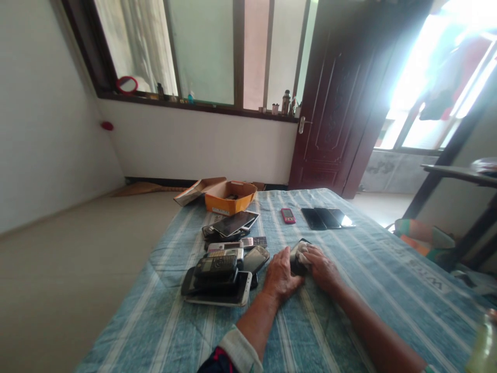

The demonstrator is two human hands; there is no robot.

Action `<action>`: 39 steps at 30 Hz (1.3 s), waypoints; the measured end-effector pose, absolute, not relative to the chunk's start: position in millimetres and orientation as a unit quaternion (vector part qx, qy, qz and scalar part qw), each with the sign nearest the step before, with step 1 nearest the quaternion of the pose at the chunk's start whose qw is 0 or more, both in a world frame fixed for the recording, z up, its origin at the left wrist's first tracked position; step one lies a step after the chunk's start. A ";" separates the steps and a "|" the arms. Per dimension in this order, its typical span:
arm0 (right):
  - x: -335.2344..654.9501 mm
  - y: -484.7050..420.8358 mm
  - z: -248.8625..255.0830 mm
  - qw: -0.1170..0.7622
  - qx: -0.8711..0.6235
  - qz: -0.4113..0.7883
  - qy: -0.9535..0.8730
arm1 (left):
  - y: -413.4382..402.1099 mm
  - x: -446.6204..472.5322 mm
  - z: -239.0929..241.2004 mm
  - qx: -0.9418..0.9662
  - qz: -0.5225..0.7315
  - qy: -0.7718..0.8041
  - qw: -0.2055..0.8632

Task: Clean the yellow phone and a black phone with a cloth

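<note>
My left hand [280,277] rests on the striped cloth with its fingers curled against a dark phone [298,256], holding it at its left side. My right hand [321,267] is closed on a small pale cloth [303,252] pressed onto the top of that phone. Just left of my hands lies a pile of old phones [221,269], stacked on each other.
The blue striped cloth [349,311] covers a low table or bed. An orange cardboard box [230,198] with open lid stands at the far edge. A small red phone [288,215] and three dark smartphones [328,218] lie beyond my hands. A dark door [337,103] stands behind.
</note>
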State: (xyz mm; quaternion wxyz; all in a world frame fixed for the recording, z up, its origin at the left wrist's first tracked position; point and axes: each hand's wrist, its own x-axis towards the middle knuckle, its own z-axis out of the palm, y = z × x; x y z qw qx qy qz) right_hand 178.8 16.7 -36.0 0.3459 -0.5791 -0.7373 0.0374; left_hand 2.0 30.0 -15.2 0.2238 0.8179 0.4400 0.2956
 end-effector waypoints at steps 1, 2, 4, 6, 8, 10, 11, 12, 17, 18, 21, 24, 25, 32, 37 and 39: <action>177.5 19.0 -34.6 0.342 -0.589 0.042 -0.731 | 29.8 2.1 -15.0 0.817 0.294 0.442 0.224; 175.4 20.7 -32.7 0.334 -0.600 0.045 -0.726 | 29.5 2.1 -14.7 0.817 0.293 0.444 0.224; 169.6 21.7 -28.3 0.308 -0.623 0.043 -0.717 | 28.7 2.0 -13.6 0.814 0.289 0.450 0.226; 163.2 19.9 -25.2 0.284 -0.641 0.030 -0.712 | 27.8 1.7 -12.7 0.812 0.287 0.455 0.226; 157.9 16.5 -24.0 0.269 -0.648 0.016 -0.713 | 27.3 1.4 -12.0 0.813 0.286 0.456 0.224; 155.1 13.5 -23.9 0.259 -0.645 0.007 -0.719 | 27.1 1.4 -11.5 0.815 0.284 0.455 0.219; 154.7 12.7 -23.9 0.254 -0.644 0.005 -0.722 | 27.1 1.6 -11.1 0.817 0.281 0.455 0.216; 154.8 12.6 -23.8 0.250 -0.642 0.004 -0.725 | 27.1 2.0 -10.7 0.819 0.278 0.456 0.212; 162.8 22.8 -20.3 0.248 -0.631 0.021 -0.735 | 27.2 5.1 -8.4 0.821 0.261 0.470 0.191; 165.5 26.6 -19.2 0.251 -0.629 0.025 -0.735 | 27.2 5.6 -8.1 0.822 0.259 0.471 0.187; 174.1 37.9 -16.9 0.254 -0.639 0.032 -0.725 | 26.7 5.9 -7.6 0.826 0.254 0.470 0.180; 178.4 41.7 -19.7 0.258 -0.658 0.027 -0.707 | 25.2 5.4 -8.0 0.828 0.243 0.471 0.185; 178.1 40.1 -22.0 0.262 -0.661 0.023 -0.703 | 24.6 5.2 -8.4 0.828 0.239 0.471 0.187; 160.7 13.3 -33.6 0.270 -0.644 0.028 -0.715 | 21.4 3.8 -11.9 0.827 0.244 0.467 0.198; 151.7 14.1 -21.9 0.261 -0.614 0.040 -0.744 | 21.7 3.7 -11.7 0.822 0.249 0.467 0.211; 153.3 19.2 -18.3 0.258 -0.610 0.043 -0.748 | 22.3 4.2 -12.4 0.822 0.251 0.466 0.210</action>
